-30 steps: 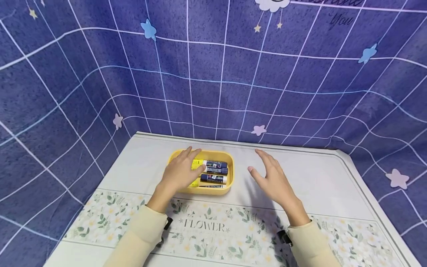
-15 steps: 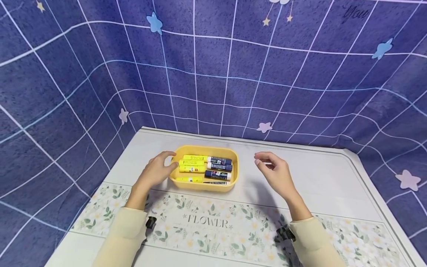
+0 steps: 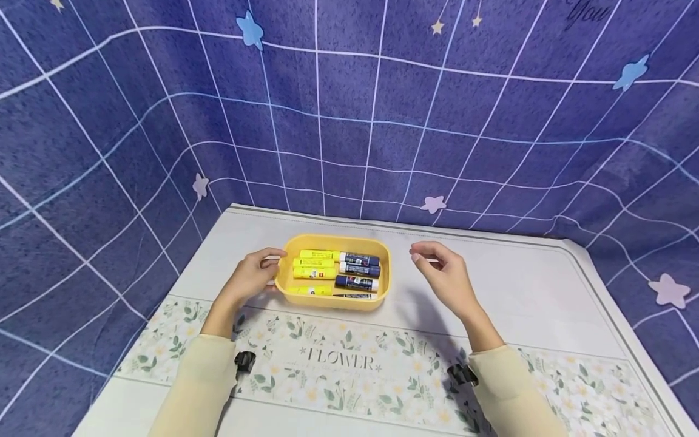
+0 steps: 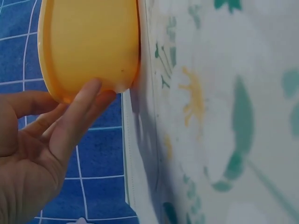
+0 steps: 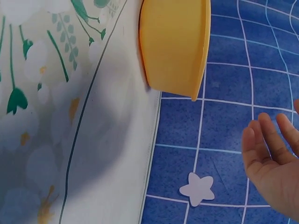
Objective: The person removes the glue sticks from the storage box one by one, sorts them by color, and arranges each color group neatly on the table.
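Note:
A yellow oblong plastic tray (image 3: 333,303) stands on the table, holding several yellow tubes (image 3: 314,274) on its left and several dark blue tubes (image 3: 357,283) with white ends on its right. They resemble glue sticks. My left hand (image 3: 247,280) is at the tray's left end. In the left wrist view, the fingers (image 4: 81,100) of that hand are fairly straight and touch the outer end wall. To the right of the tray, apart from it, my right hand (image 3: 445,276) hovers with loosely bent fingers and holds nothing.
The white table (image 3: 508,285) has a floral band with the word FLOWER across it. A blue curtain (image 3: 349,109) with a grid and stars hangs behind and at both sides. A black wrist strap (image 3: 463,374) sits at each sleeve.
My left hand has moved from above the tray to its left end, uncovering the yellow tubes. My right hand's fingers have bent inward slightly. The tray appears to stay in place.

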`<state>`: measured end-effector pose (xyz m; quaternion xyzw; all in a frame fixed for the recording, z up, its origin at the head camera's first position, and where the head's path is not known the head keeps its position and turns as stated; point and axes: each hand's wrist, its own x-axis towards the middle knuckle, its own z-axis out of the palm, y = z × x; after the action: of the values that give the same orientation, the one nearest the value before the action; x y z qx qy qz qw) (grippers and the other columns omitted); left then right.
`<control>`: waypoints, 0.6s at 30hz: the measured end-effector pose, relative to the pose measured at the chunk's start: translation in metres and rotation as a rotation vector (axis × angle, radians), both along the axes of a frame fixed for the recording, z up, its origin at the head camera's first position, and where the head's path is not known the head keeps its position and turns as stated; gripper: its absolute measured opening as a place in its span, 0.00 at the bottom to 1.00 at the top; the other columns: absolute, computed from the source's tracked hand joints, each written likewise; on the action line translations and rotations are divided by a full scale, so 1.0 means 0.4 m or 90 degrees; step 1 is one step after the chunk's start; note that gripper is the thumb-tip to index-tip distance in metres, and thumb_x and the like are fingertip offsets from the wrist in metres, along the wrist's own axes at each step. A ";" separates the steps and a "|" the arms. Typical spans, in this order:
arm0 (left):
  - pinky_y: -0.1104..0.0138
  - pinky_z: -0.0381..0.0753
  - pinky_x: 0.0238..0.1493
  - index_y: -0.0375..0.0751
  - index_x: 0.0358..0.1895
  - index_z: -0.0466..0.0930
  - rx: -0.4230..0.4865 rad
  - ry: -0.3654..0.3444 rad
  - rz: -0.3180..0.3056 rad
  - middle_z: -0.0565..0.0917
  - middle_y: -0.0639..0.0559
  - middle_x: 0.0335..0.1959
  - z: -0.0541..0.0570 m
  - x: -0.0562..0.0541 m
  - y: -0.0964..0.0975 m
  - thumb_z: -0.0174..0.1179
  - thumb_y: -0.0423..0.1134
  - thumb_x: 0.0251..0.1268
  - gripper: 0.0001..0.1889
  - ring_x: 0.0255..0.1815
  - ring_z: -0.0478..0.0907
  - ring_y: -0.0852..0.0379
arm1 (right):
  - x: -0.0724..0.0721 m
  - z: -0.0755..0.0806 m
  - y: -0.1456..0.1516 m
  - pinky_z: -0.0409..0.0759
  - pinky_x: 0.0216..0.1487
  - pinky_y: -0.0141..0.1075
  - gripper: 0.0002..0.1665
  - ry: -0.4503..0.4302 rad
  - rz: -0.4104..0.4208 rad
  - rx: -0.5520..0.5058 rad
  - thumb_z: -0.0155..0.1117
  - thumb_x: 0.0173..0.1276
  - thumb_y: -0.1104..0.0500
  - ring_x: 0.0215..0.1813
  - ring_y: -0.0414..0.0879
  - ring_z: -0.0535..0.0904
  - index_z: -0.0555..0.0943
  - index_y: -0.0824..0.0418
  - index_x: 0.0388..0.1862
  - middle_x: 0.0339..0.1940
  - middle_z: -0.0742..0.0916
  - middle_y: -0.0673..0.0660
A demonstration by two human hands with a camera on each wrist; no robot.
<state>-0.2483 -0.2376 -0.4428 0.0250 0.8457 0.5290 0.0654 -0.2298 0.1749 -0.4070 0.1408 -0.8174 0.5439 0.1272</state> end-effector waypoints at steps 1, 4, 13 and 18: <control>0.55 0.93 0.43 0.37 0.73 0.71 -0.001 -0.001 0.003 0.79 0.28 0.66 -0.001 0.000 -0.001 0.48 0.32 0.80 0.22 0.58 0.85 0.33 | -0.003 -0.001 -0.004 0.82 0.51 0.20 0.15 -0.002 0.001 0.000 0.65 0.76 0.57 0.51 0.31 0.84 0.86 0.64 0.55 0.53 0.90 0.61; 0.56 0.93 0.44 0.40 0.73 0.71 0.003 -0.005 0.009 0.79 0.29 0.67 -0.005 -0.001 -0.004 0.50 0.34 0.80 0.22 0.58 0.85 0.35 | -0.015 -0.002 -0.015 0.82 0.51 0.20 0.15 -0.010 0.006 0.000 0.65 0.76 0.57 0.51 0.34 0.85 0.86 0.64 0.55 0.53 0.91 0.61; 0.61 0.92 0.45 0.42 0.74 0.71 0.042 -0.025 0.002 0.77 0.32 0.70 -0.017 -0.017 -0.010 0.56 0.34 0.79 0.24 0.63 0.82 0.35 | -0.055 0.003 -0.063 0.83 0.54 0.22 0.14 -0.038 0.050 -0.012 0.65 0.75 0.61 0.49 0.35 0.85 0.85 0.65 0.55 0.52 0.90 0.63; 0.62 0.92 0.48 0.40 0.74 0.70 0.048 -0.039 -0.001 0.76 0.31 0.71 -0.022 -0.015 -0.018 0.56 0.33 0.78 0.24 0.65 0.81 0.34 | -0.079 0.008 -0.106 0.85 0.53 0.24 0.14 -0.047 0.081 0.003 0.66 0.73 0.63 0.49 0.42 0.86 0.86 0.66 0.54 0.49 0.91 0.63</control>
<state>-0.2542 -0.2450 -0.4514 0.0118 0.8227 0.5611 0.0905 -0.2615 0.1324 -0.4039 0.1724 -0.8123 0.5537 0.0620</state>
